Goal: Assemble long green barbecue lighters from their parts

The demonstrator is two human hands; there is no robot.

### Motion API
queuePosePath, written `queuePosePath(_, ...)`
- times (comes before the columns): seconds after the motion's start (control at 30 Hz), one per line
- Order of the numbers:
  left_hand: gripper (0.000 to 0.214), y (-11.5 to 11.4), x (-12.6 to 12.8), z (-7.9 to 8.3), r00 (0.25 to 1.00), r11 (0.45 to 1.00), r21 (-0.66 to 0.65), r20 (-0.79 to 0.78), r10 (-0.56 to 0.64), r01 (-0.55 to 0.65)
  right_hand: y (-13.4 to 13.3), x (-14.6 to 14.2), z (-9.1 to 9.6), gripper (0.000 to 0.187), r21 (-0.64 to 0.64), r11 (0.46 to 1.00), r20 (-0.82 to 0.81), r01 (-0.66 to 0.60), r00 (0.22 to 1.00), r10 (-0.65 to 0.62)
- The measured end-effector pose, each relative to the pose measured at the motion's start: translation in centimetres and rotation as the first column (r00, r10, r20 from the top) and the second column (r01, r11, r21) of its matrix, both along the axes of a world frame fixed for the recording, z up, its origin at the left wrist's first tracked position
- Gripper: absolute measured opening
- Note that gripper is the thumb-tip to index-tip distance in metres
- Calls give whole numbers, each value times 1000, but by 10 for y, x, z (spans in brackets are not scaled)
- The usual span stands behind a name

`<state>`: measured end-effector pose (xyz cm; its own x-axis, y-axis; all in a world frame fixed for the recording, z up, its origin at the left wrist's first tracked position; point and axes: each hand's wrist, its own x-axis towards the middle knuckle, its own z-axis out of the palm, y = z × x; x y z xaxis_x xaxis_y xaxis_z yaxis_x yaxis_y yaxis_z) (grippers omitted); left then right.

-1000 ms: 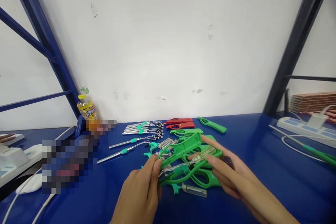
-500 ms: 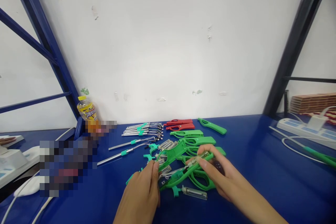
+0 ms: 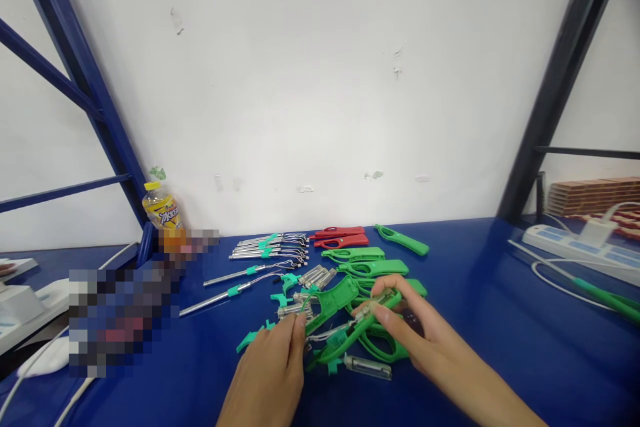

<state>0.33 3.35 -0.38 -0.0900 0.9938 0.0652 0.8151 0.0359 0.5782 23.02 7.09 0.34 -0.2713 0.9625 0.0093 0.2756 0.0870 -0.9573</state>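
My left hand (image 3: 273, 363) is closed on one end of a green half casing (image 3: 337, 300) of a long-nosed lighter, its hollow inner side showing. My right hand (image 3: 413, 330) pinches another green lighter casing (image 3: 347, 341), which is tilted. A clear fuel tank (image 3: 373, 307) lies in that casing under my right thumb, with thin wires running towards the left. The two casing halves are apart but close together. Below them a loose clear tank (image 3: 369, 367) lies on the table beside a teal trigger (image 3: 334, 365). More green casings (image 3: 383, 343) lie behind my right hand.
Silver lighter tubes (image 3: 255, 247) with wires lie at the back left, near red casings (image 3: 345, 240). Several clear tanks (image 3: 317, 277) and teal triggers sit mid-table. A drink bottle (image 3: 164, 217) stands at left; a power strip (image 3: 580, 247) and cables are at right.
The half casing in my left hand has moved slightly right and down, nearer the casing in my right hand. My right hand keeps its hold. The whole view has shifted slightly.
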Motion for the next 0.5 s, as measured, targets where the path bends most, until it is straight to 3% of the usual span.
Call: queuePosePath(0.5,55,-2,1,3,989,995,-25,116,-91,95,0,4,8,48,-9,999,-86,-31,996,30)
